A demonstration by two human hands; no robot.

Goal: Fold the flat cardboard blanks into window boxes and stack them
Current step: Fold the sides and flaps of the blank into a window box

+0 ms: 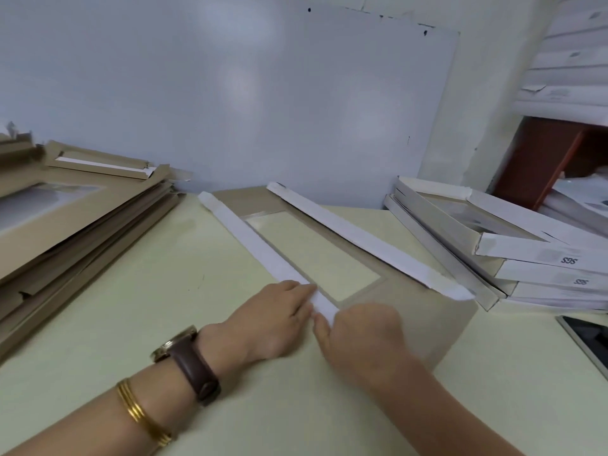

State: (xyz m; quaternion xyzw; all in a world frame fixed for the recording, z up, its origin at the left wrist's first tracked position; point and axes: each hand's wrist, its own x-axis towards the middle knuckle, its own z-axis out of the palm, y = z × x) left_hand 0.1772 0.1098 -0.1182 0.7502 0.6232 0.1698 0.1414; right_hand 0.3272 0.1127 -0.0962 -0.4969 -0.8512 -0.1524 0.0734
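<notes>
Flat blanks [82, 232] were stacked left of the window blank [427, 324], laid on the counter [148, 291]. Its light, thin, easily creased side flap [250, 238] was pressed by the flat-fingered left grip [276, 320] and apparently pinched at its near end by the right grip [365, 337]. Finished boxes [533, 255] were piled to the right.

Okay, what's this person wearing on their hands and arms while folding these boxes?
No gloves and no sleeves show. Behind the left hand, the wrist carries a watch with a dark brown leather strap and gold-toned case; further up that forearm sit thin gold bangles. The right hand and its arm show no jewellery.
</notes>
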